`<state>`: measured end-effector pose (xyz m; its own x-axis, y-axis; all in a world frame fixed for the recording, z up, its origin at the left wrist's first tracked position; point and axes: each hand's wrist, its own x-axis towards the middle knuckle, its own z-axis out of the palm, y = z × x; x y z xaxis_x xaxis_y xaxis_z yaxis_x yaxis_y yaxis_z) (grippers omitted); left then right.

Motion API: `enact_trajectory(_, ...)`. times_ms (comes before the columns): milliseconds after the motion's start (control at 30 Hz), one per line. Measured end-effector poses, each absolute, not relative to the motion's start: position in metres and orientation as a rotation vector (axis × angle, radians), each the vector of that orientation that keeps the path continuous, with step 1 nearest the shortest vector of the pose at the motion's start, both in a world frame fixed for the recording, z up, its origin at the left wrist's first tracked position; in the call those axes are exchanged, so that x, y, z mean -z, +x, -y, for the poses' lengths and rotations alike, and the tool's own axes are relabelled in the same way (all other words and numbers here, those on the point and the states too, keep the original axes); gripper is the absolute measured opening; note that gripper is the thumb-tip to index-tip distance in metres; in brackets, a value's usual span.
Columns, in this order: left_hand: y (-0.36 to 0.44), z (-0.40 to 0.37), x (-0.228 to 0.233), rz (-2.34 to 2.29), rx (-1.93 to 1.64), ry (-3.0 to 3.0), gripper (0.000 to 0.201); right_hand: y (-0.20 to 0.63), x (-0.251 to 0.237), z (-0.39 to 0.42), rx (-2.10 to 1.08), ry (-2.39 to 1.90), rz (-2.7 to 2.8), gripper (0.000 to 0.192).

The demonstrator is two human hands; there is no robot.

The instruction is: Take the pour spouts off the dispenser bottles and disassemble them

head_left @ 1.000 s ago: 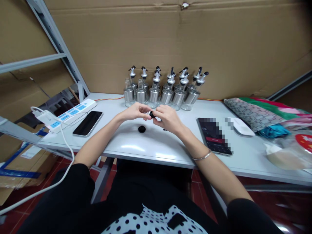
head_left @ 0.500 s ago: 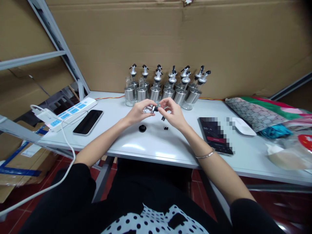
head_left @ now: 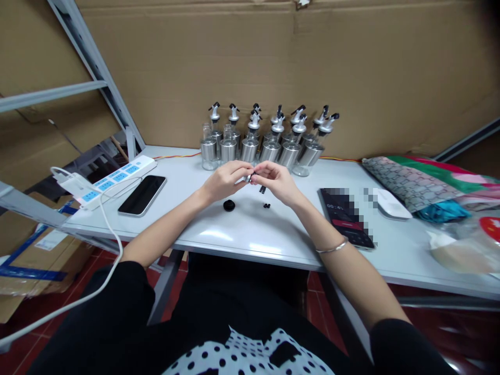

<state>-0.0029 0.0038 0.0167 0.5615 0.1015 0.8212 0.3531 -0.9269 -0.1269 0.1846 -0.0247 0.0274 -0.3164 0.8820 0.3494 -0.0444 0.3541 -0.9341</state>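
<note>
My left hand [head_left: 225, 179] is closed, pinching a small silver-and-black pourer spout [head_left: 247, 178]. My right hand [head_left: 280, 183] meets it from the other side, its fingertips closed on the dark end of the same spout. Fingers cover most of the piece, so how its parts fit together cannot be made out. On the table below lies a round black stopper [head_left: 229, 205]. Small black parts [head_left: 266, 205] rest to its right, and another small black piece [head_left: 262, 189] lies just under my right hand.
Several glass bottles with steel sleeves [head_left: 270, 151] stand behind my hands, most topped with pourers. On the left are a phone [head_left: 142, 195] and a power strip [head_left: 117, 179] with a white cable. A second phone [head_left: 346, 219], a white device [head_left: 390, 203] and bags [head_left: 422, 179] lie right.
My hands have drawn closer together around the spout, and the fingers of both now cover more of it. The parts on the table have stayed put.
</note>
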Motion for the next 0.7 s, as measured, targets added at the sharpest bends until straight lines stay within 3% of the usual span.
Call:
enact_trajectory(267,-0.009,0.0,-0.029,0.522,1.166,-2.795,0.011,0.183,-0.022,0.023,-0.9,-0.794,1.755,0.025)
enact_trajectory(500,-0.013,-0.004,-0.032,0.561,1.222,-2.942,0.015,0.185,-0.022,0.027,-0.496,-0.808,2.001,0.008)
enact_trajectory(700,-0.015,-0.004,-0.035,0.658,1.287,-2.994,0.021,0.184,-0.019,0.026,-0.153,-0.666,2.086,0.006)
